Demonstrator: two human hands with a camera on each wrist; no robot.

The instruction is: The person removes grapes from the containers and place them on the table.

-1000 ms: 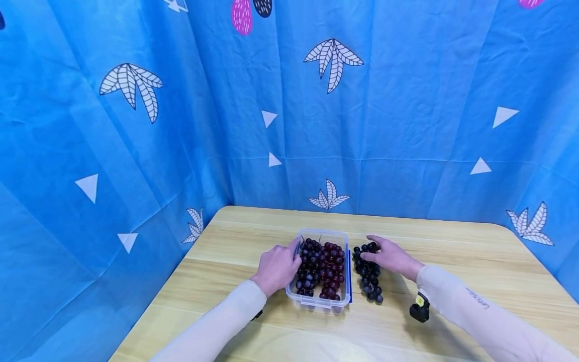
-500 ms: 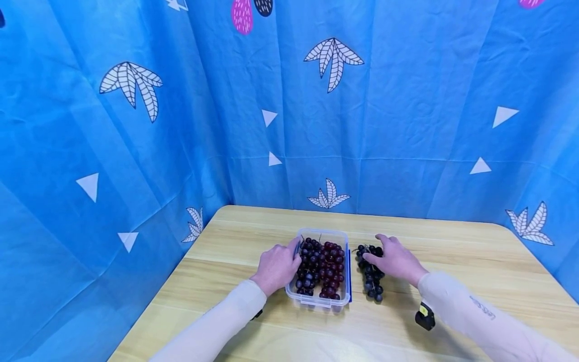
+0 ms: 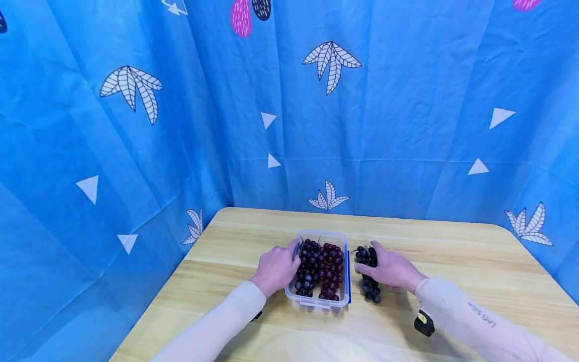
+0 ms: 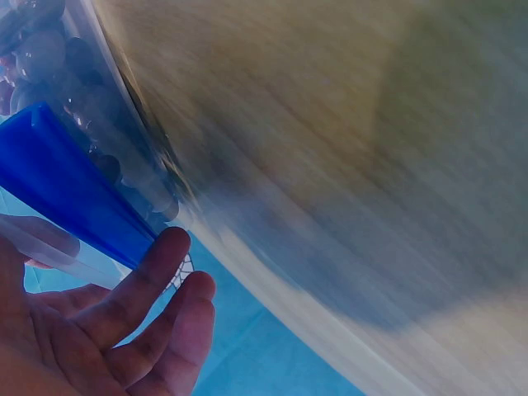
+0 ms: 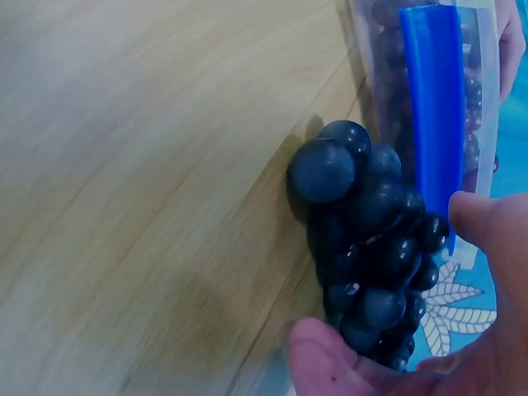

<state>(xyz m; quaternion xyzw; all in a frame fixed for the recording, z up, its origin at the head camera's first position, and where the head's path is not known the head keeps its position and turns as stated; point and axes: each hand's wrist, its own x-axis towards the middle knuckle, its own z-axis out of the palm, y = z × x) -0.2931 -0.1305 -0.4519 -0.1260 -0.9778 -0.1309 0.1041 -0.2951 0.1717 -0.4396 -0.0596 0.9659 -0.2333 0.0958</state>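
Observation:
My left hand [image 3: 276, 269] holds the left side of a clear plastic container [image 3: 316, 301] by its blue locking flap [image 4: 74, 186]; the left wrist view shows fingertips at the flap's end. Inside lie a bunch of black grapes [image 3: 309, 261] and a bunch of dark red grapes [image 3: 332, 266], side by side. Right of the container, my right hand [image 3: 393, 269] reaches over another bunch of black grapes [image 5: 388, 256]. Its thumb is on the container side and a fingertip on the opposite side, with grapes between them. The palm hides part of this bunch in the head view.
The wooden table [image 3: 253, 226] has rounded far corners. A blue curtain [image 3: 407, 125] with white leaf prints hangs behind it and along the left. Another blue flap [image 5: 436, 107] hangs on the container's right side, close to the loose grapes.
My right hand has come down and forward over the loose bunch, thumb and fingers closing around its middle. That bunch has shifted slightly. The left hand and container stay put.

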